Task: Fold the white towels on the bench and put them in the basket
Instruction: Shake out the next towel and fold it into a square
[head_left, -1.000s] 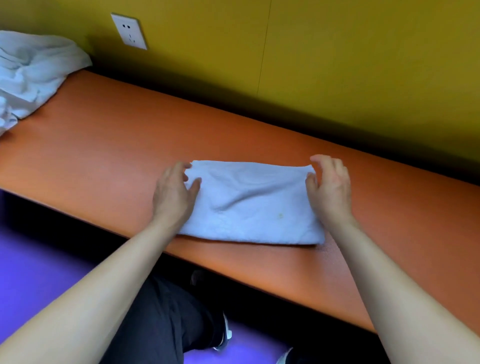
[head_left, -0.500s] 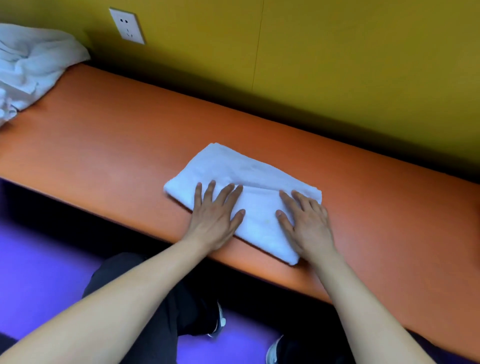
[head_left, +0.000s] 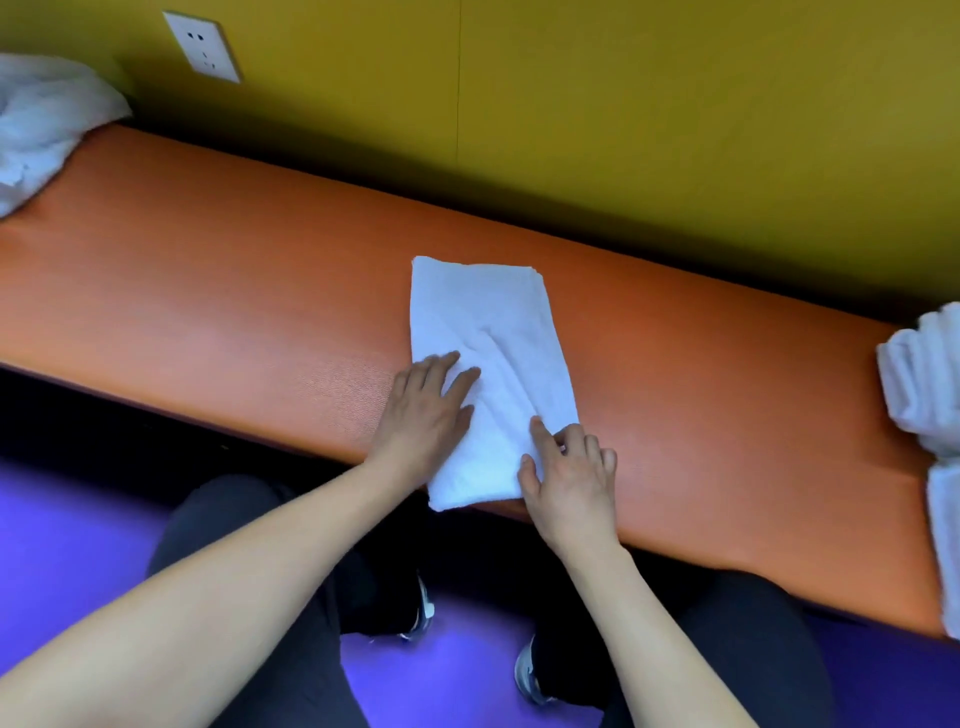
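Note:
A folded white towel (head_left: 485, 332) lies on the orange bench (head_left: 208, 312), its long side running from the front edge toward the wall. My left hand (head_left: 423, 415) rests flat on the towel's near left part with straight fingers. My right hand (head_left: 566, 478) sits at the towel's near right corner, index finger and thumb on the cloth, the other fingers loosely bent. No basket is in view.
A heap of unfolded white towels (head_left: 36, 124) lies at the bench's far left end. Folded white towels (head_left: 930, 384) show at the right edge. A yellow wall with a socket (head_left: 202, 52) backs the bench. The purple floor and my legs are below.
The towel has turned from lying along the bench to pointing at the wall. Both hands moved from its two ends onto its near part.

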